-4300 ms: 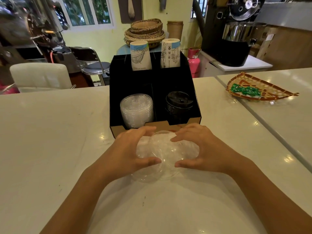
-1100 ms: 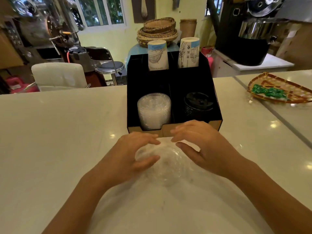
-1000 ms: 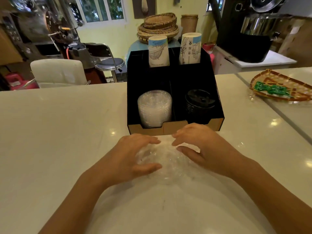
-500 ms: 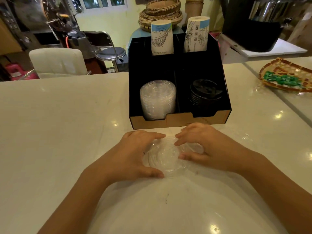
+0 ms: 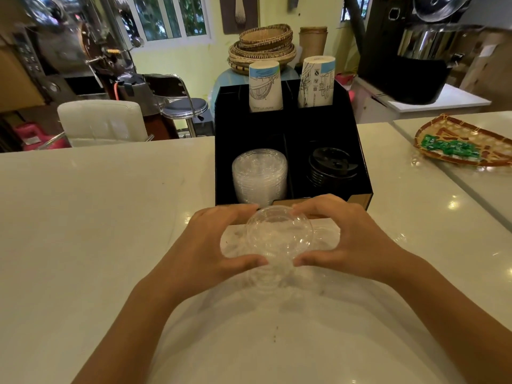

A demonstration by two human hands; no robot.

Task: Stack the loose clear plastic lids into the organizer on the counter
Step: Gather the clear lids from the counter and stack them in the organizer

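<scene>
Two hands are holding a small pile of clear lids point(image 5: 279, 239) just above the white counter point(image 5: 97, 217). The left hand point(image 5: 210, 245) is gripping the pile's left side and the right hand point(image 5: 349, 239) is gripping its right side, fingers and thumbs curling around the rims. More loose lids are lying under the hands, too blurry to count. The pile is sitting just near the black organizer point(image 5: 360, 167). Inside it, a clear lid stack point(image 5: 260, 174) is standing in the near left box, and black lids point(image 5: 331, 167) are filling the near right box.
</scene>
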